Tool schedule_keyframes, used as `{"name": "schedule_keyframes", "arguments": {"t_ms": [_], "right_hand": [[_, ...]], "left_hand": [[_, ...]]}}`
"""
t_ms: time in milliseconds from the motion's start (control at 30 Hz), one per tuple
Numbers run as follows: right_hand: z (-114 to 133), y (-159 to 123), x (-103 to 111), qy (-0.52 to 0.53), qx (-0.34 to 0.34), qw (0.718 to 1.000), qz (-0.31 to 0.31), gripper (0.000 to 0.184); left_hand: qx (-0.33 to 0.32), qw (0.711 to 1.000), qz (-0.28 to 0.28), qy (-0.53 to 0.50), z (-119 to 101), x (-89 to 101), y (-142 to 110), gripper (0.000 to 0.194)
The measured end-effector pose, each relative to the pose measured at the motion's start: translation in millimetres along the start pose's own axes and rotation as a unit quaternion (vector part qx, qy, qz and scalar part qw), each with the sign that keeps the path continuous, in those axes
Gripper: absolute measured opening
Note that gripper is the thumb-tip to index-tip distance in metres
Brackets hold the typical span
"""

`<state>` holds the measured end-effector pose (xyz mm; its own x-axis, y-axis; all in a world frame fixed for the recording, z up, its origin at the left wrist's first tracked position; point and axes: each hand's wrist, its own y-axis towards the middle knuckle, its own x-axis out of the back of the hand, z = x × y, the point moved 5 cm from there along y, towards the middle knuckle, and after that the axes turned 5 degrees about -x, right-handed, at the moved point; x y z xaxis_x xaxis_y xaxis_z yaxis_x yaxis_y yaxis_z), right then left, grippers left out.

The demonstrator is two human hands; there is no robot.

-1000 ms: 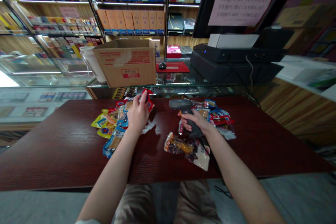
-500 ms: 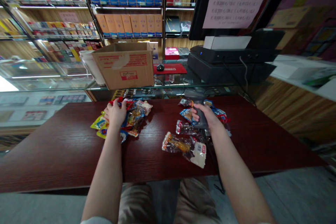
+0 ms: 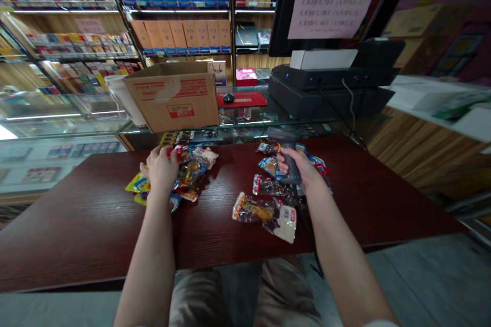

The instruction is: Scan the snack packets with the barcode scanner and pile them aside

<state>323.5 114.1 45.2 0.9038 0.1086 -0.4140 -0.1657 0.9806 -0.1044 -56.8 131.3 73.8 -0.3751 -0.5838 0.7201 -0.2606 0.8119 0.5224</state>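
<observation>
My left hand [image 3: 161, 169] lies palm down on the left pile of snack packets, its fingers spread and bent; the fingertips are partly hidden. Beside its thumb is a red packet [image 3: 178, 152]; clear packets [image 3: 192, 169] and a yellow packet [image 3: 137, 183] lie around it. My right hand [image 3: 299, 163] is wrapped round the grip of a dark handheld barcode scanner [image 3: 290, 167], upright over the right pile. Under and around the scanner are a blue-edged packet [image 3: 268, 165] and a clear packet [image 3: 268, 185]. Closer to me lies a clear packet with a drumstick [image 3: 263, 211].
The dark red wooden table [image 3: 215, 237] borders a glass counter [image 3: 245, 127]. On the counter are an open cardboard box [image 3: 176, 102], a mouse [image 3: 228, 98] on a red mat, and a black cash register [image 3: 295, 93]. A cable [image 3: 312, 235] hangs from the scanner over the table edge.
The whole view has shifted slightly. My left hand has moved a little left over its pile, fingers more bent. My right hand still holds the scanner over the right pile.
</observation>
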Motion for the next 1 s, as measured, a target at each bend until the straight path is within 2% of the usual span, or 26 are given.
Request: {"name": "schedule_keyframes", "arguments": {"t_ms": [67,133,200,233,300,367,467,567,667,767,867,1000], "right_hand": [[4,0,6,0.003,0.014,1.0,-0.017,0.035],[8,-1,13,0.006,0.024,0.999,-0.037,0.036],[11,-1,23,0.007,0.028,0.998,-0.056,0.035],[13,-2,28,0.007,0.027,0.997,-0.065,0.034],[15,-2,38,0.01,0.026,0.996,-0.081,0.033],[16,-3,45,0.014,0.027,0.995,-0.094,0.032],[18,-5,51,0.017,0.031,0.994,-0.105,0.032],[19,-7,52,0.019,0.033,0.993,-0.115,0.031],[19,-7,52,0.013,0.024,0.993,-0.118,0.032],[19,-7,54,0.013,0.014,0.993,-0.12,0.032],[19,-6,57,0.015,0.012,0.992,-0.127,0.032],[19,-5,57,0.01,0.013,0.992,-0.128,0.03]], "left_hand": [[-0.011,0.999,-0.052,-0.006,-13,9.8,-4,0.033],[-0.055,0.995,-0.084,-0.022,-31,12.7,-11,0.031],[-0.107,0.99,-0.071,-0.05,-55,3.0,-19,0.03],[-0.131,0.988,-0.044,-0.069,-68,-7.4,-23,0.029],[-0.17,0.977,0.055,-0.116,-96,-38.8,-29,0.026],[-0.209,0.952,0.165,-0.15,-128,-77.1,-35,0.026],[-0.178,0.932,0.276,-0.15,-165,-133.4,-33,0.034],[-0.142,0.922,0.334,-0.132,-190,-178.7,-26,0.052],[-0.176,0.913,0.354,-0.096,-206,-209.4,-23,0.068],[-0.239,0.899,0.359,-0.072,-210,-228.4,-27,0.06],[-0.255,0.9,0.345,-0.071,-206,-236.6,-30,0.045],[-0.226,0.913,0.32,-0.115,-199,-235.9,-28,0.028]]}}
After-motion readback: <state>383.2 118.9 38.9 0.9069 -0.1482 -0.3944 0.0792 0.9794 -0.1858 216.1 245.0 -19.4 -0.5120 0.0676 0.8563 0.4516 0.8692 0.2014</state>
